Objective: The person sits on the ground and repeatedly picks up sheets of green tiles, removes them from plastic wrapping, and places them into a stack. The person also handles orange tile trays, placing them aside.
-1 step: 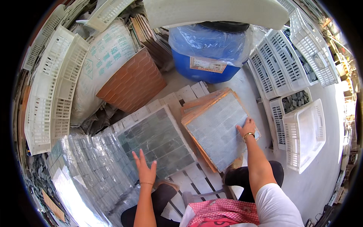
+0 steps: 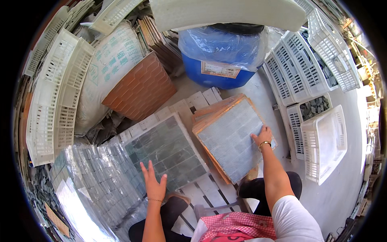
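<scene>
fingers [image 2: 147,168] of two hands spread on two mosaic sheets [image 2: 171,151]

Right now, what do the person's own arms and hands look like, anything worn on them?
Both forearms are bare and there are no gloves. The right hand has a gold-coloured bangle at the wrist, and a short white sleeve covers the upper arm. The left hand has a thin bracelet at its wrist.
</scene>
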A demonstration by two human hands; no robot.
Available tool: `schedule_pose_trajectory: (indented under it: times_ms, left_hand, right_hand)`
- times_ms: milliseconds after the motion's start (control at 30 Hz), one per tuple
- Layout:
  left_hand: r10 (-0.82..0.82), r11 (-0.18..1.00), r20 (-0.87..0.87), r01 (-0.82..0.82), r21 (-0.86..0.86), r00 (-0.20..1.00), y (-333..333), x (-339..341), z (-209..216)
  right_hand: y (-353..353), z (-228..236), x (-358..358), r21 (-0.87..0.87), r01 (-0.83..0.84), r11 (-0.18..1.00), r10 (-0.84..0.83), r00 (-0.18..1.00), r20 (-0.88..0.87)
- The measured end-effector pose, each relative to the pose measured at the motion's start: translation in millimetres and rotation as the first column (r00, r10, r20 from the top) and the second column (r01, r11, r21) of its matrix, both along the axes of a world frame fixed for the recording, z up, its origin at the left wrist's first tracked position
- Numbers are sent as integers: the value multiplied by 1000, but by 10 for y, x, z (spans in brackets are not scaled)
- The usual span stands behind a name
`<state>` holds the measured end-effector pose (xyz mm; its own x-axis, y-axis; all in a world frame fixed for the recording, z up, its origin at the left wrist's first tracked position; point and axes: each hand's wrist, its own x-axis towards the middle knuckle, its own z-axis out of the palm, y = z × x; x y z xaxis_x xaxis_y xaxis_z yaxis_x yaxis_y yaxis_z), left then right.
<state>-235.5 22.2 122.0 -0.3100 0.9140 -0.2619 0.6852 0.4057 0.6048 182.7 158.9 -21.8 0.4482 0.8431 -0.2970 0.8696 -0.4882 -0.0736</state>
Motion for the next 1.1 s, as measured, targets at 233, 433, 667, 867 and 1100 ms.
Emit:
schedule_pose_trajectory:
  times_ms: [233,433,667,867,1100]
  left_hand:
    - [25,1000,55,-25,5,998,-376,-59,643]
    - [59,989,104,-72,131,993,-117,-93,586]
    - [62,997,184,-70,38,981,-28,-63,586]
    - [60,997,244,-68,21,968,-64,-151,573]
    - [80,996,243,-89,27,967,-75,-195,544]
  right_hand:
    - [114,167,58,-98,20,995,-24,999,-40]
    - [-30,18,-433,156,-257,954,250,966,60]
    - [182,-3,-1675,297,-841,453,886,386,-257]
    - [139,57,-1976,43,-937,347,928,337,-158]
    - [331,270,-2270,-188,-919,348,914,377,-152]
